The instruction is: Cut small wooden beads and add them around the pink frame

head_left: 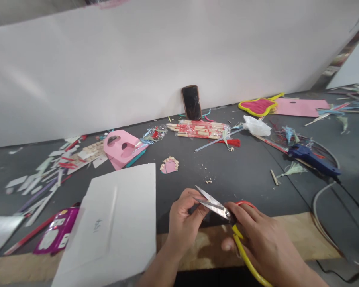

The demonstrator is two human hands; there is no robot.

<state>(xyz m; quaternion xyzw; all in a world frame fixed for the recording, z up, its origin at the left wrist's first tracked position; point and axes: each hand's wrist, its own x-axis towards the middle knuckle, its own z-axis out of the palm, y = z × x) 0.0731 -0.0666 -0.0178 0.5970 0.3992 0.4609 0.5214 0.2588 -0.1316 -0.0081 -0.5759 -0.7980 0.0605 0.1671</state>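
Scissors [227, 214], red and yellow handles, blades slightly parted: above the front edge of the bench [248, 171], clamped in the right hand [264, 231]. Likely hazard: nicked fingertip, should the blades close on the left hand [183, 223]. Loose beads [208, 181] beyond might scatter if brushed. Right hand: back uppermost, fingers curled. Left: thumb and forefinger bent toward blades; pinched item, cannot tell.

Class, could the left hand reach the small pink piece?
Probably yes: only dark tabletop shows between the left hand and the small pink piece, though that hand is by the scissors.
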